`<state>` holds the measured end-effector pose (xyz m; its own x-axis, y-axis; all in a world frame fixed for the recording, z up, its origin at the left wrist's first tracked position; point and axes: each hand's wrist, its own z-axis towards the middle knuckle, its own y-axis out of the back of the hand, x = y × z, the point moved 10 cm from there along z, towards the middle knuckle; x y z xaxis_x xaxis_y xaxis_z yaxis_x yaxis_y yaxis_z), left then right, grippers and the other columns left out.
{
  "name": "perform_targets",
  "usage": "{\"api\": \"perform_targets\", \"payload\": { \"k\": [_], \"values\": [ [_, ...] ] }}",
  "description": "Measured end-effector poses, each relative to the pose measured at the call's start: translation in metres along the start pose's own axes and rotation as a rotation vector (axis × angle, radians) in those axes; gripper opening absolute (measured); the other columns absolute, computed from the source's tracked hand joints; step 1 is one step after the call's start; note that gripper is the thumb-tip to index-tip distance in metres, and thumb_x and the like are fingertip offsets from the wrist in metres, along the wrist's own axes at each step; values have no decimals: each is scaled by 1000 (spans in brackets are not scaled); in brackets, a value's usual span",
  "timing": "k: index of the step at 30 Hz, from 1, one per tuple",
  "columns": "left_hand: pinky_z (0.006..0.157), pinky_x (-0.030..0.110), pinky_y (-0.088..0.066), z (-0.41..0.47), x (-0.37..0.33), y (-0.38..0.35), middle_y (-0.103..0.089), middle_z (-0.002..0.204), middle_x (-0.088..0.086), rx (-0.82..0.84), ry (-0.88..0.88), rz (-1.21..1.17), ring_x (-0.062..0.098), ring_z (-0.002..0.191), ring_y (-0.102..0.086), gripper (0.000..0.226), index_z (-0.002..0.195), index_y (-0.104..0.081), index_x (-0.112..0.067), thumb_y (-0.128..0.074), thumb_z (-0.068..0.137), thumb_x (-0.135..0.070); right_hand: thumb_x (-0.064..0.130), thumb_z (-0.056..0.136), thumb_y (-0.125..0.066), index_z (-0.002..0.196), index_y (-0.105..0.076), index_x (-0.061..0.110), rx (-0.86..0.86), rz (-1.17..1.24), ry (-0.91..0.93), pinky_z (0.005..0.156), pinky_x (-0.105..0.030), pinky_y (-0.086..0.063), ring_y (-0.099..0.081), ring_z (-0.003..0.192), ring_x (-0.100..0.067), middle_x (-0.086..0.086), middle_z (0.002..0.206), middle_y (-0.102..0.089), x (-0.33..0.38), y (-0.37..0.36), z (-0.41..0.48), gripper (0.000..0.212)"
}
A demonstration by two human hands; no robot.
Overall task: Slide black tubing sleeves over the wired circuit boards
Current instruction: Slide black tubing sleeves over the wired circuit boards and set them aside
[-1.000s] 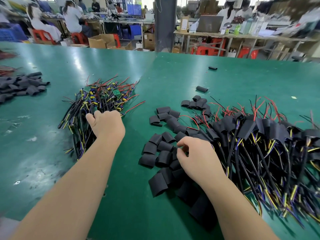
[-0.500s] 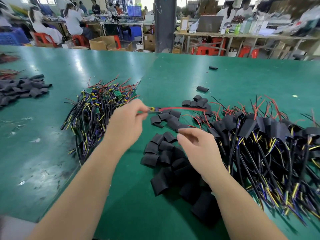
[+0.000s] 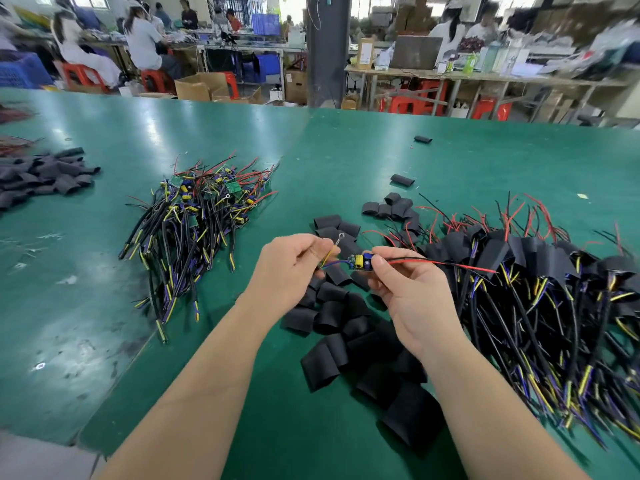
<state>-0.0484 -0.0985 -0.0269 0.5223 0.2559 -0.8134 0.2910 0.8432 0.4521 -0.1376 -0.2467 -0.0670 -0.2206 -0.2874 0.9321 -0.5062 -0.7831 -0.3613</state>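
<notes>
**Head view, green bench point(image 3: 346, 150).**

Ctr frame: L hand point(image 3: 294, 268) and R hand point(image 3: 412, 296) hold one wired circuit board point(image 3: 360, 262) in the air, above the loose black sleeves point(image 3: 332, 320).
- L hand: fingers curled, gripping the board's yellow-blue leads point(image 3: 329, 254). A ring terminal point(image 3: 341, 235) sticks up past the fingertips.
- R hand: thumb and forefinger pinch the board's R end, other fingers curled under. Whether a sleeve is also in this hand cannot be told.
- Board: unsleeved, w/ a yellow capacitor on top.
- Red-black wire pair point(image 3: 443, 263) runs from the board toward frame R, over the R hand's fingers.

Lower ctr: loose black sleeves lie flattened and overlapping, in a strip from under the hands down to lower R-ctr.

Ctr L: heap of unsleeved boards point(image 3: 197, 216). Green boards and yellow caps sit at its top; black cables trail to lower L.

R side: heap of sleeved boards point(image 3: 536, 271). Sleeves sit at the top; cables fan to lower R.

L edge: second sleeve heap point(image 3: 45, 174).

Upper R-ctr: a stray sleeve point(image 3: 401, 180) and, farther up, another stray sleeve point(image 3: 422, 139), both apart from the heaps.

Bkgd, top of frame, blurred: seated workers point(image 3: 142, 39) at benches, red stools point(image 3: 156, 79), cardboard boxes point(image 3: 201, 86), dark pillar point(image 3: 327, 46).
</notes>
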Motion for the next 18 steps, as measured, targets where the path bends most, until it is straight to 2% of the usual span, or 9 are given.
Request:
{"api": "perform_targets", "payload": {
  "k": [1,3,6,8,11,13,15,18],
  "values": [
    [62,27,-48,-1,5,-1,-73,75,-5,7,14,-9,11,56,-62,20,83,-72,-29,-56,95,-31,-3,89,-60,80,-70,13,1,-29,11,58,-17,-50,-63,62,-10,-1,73,-72,0,0,0,21],
    [61,36,-47,-2,10,-5,-71,70,4,47,21,4,24,57,-57,20,79,-75,-27,-61,91,-35,-1,88,-62,76,-72,17,8,-87,35,60,-20,-51,-64,65,-13,-4,78,-73,0,0,1,24],
    [53,32,-36,-5,17,-10,-65,60,-5,83,47,-20,11,52,-41,9,87,-78,-28,-69,86,-31,0,87,-64,74,-75,20,23,-150,62,64,-22,-52,-65,71,-16,-6,83,-74,0,-1,1,27],
    [59,34,-43,-9,11,-10,-69,68,-4,75,-13,25,12,59,-51,13,96,-76,-28,-70,85,-26,0,87,-64,73,-75,22,26,-182,60,66,-24,-52,-65,73,-16,-4,82,-74,-1,-2,2,29],
    [70,41,-45,-16,-11,-18,-70,77,4,59,-269,427,26,72,-62,28,111,-72,-18,-55,92,-29,-1,87,-64,80,-73,17,10,-235,15,75,-30,-55,-66,78,-20,-7,83,-73,-4,-3,8,21],
    [73,40,-40,-18,-14,-21,-70,82,4,18,-307,680,29,76,-62,37,106,-71,-16,-42,94,-36,-6,84,-65,92,-69,11,76,-277,-33,82,-29,-55,-67,83,-20,-8,88,-72,-7,-12,11,19],
    [75,39,-36,-17,-9,-16,-71,86,4,-40,-271,720,30,75,-60,33,98,-71,-15,-45,96,-35,-11,80,-67,108,-66,8,196,-437,-69,83,-24,-55,-69,84,-14,-6,98,-71,-7,-26,15,34],
    [79,37,-34,-15,2,2,-72,87,4,-165,-146,596,29,76,-60,25,94,-72,-14,-53,96,-30,-6,81,-65,119,-64,12,294,-960,20,91,-36,-54,-68,96,-20,-3,116,-68,9,-41,34,43]
  ]
}}
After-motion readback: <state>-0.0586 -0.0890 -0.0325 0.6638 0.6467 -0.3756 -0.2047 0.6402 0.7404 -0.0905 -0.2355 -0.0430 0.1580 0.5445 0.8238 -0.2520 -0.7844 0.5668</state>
